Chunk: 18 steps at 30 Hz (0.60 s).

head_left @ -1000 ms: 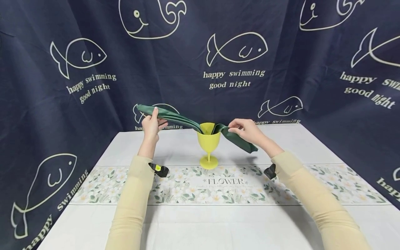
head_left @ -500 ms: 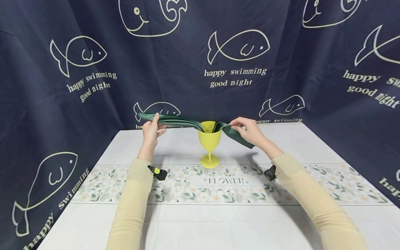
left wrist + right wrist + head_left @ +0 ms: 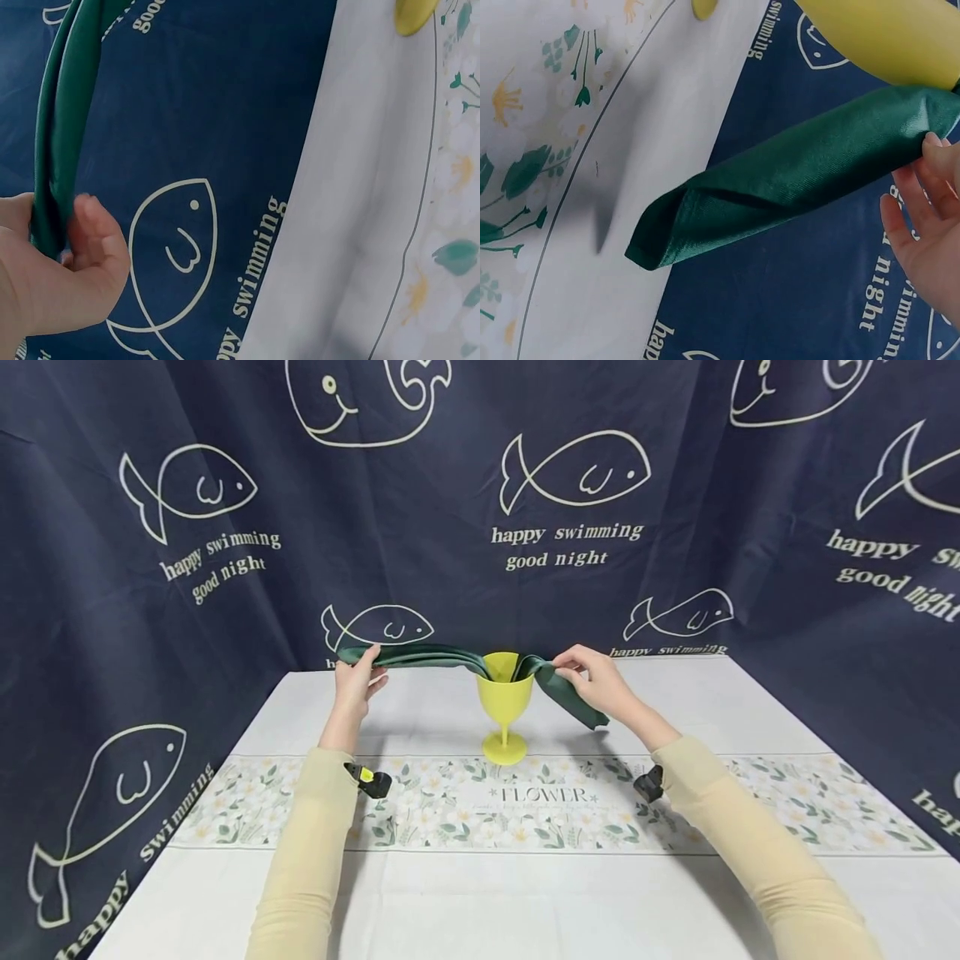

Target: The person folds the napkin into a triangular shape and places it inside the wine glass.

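A yellow goblet [image 3: 504, 700] stands upright at the middle of the table. Folded dark green cloth [image 3: 431, 655] rises out of its mouth and spreads over the rim to both sides. On the left, my left hand [image 3: 356, 683] pinches the long pleated end, held out nearly level. Close to the rim on the right, my right hand [image 3: 592, 678] pinches the other part between thumb and fingers. Past those fingers the rolled green end [image 3: 727, 210] hangs down toward the table, its tip loose. The cloth inside the cup is mostly hidden.
A floral runner [image 3: 435, 810] marked FLOWER crosses the white table [image 3: 480, 889]. The goblet's foot rests at the runner's back edge. A dark blue curtain [image 3: 420, 552] with fish drawings hangs behind the table and along its sides.
My left hand has lowered its end of the cloth from a slant to nearly level. The right hand stays by the rim; its hanging cloth end swung up, then down.
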{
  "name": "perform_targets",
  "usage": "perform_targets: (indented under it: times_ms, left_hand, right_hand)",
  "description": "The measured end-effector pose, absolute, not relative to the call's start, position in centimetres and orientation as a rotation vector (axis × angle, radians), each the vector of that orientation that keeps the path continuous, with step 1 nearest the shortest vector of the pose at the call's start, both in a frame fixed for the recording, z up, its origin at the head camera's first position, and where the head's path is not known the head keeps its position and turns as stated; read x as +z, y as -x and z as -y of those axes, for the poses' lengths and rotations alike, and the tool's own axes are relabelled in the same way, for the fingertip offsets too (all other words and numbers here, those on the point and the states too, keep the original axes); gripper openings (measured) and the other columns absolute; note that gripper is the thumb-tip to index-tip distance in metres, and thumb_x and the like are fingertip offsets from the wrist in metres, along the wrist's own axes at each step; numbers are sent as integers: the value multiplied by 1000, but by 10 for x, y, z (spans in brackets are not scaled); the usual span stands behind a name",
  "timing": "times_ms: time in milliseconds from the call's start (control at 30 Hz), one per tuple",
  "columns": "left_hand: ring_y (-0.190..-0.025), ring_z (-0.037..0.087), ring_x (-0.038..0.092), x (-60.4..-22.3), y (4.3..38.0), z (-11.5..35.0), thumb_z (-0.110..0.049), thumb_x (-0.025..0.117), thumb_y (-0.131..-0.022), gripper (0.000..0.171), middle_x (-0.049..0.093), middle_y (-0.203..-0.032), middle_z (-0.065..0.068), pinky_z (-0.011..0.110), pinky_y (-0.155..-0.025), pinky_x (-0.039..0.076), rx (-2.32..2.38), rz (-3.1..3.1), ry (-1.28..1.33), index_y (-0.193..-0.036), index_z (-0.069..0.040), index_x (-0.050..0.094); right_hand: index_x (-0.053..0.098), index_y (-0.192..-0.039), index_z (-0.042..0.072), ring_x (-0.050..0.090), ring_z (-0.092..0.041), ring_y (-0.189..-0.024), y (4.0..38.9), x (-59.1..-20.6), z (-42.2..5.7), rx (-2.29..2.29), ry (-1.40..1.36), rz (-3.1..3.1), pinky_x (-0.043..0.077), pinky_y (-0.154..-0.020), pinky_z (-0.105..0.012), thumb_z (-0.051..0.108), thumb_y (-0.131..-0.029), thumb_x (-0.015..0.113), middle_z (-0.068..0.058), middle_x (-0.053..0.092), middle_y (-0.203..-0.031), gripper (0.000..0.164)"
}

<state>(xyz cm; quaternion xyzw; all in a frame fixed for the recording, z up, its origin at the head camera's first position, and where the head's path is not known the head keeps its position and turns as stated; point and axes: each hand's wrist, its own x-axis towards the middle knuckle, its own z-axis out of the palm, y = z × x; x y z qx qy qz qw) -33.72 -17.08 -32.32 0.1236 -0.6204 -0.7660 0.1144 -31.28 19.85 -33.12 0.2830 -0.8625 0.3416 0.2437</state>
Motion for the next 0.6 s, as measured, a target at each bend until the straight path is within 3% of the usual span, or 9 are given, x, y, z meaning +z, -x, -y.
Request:
perform_targets:
  times_ms: [133,267,433,600]
  left_hand:
    - [-65,5,54,-322,340,173,-22,63,-89,51,50,-86,-2,18,-70,55,-2222,1823,-343,-131,-10,37]
    - [-69,2,54,-322,342,176,-19,63,-90,67,48,-98,-2,17,-72,52,-2178,1854,-335,-143,-12,23]
    - [-94,8,51,-325,340,178,-16,62,-89,68,43,-125,6,23,-87,47,-2042,1899,-332,-144,-13,22]
    - [-115,26,43,-325,336,173,-9,61,-88,51,43,-130,19,33,-102,37,-1733,1939,-183,-133,0,41]
  right_hand:
    - [67,-95,3,62,-23,-82,314,-332,-199,939,-763,2331,52,-74,-36,1,-87,63,-11,66,-93,9]
    - [67,-96,3,62,-23,-83,314,-331,-200,940,-764,2335,52,-75,-37,2,-88,63,-11,66,-94,9]
    - [67,-97,4,61,-23,-85,312,-333,-202,977,-769,2348,51,-78,-38,5,-88,64,-10,65,-94,10]
    - [67,-99,4,61,-23,-85,312,-338,-204,1026,-805,2337,51,-78,-46,7,-88,64,-10,66,-95,11]
